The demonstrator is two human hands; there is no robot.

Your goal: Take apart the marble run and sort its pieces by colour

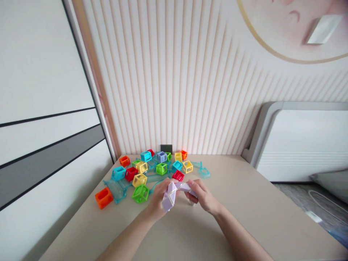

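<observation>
A lilac and white snake puzzle point(169, 197), made of wedge-shaped segments, is held in the air above the table between both hands. My left hand point(158, 200) is closed round its left part, and a bent run of segments sticks out toward me. My right hand point(203, 195) grips the right end, fingers curled over it. Part of the puzzle is hidden behind the fingers. Just beyond my hands lie a red cube frame point(178, 175) and, to the left, a green cube frame point(140, 193).
Several coloured cube frames, among them an orange one point(103, 198), lie with translucent blue track pieces point(116, 189) on the beige table point(244, 210). A dark flat object point(166, 149) leans against the ribbed wall. A white cabinet stands left, a padded headboard point(307, 141) right.
</observation>
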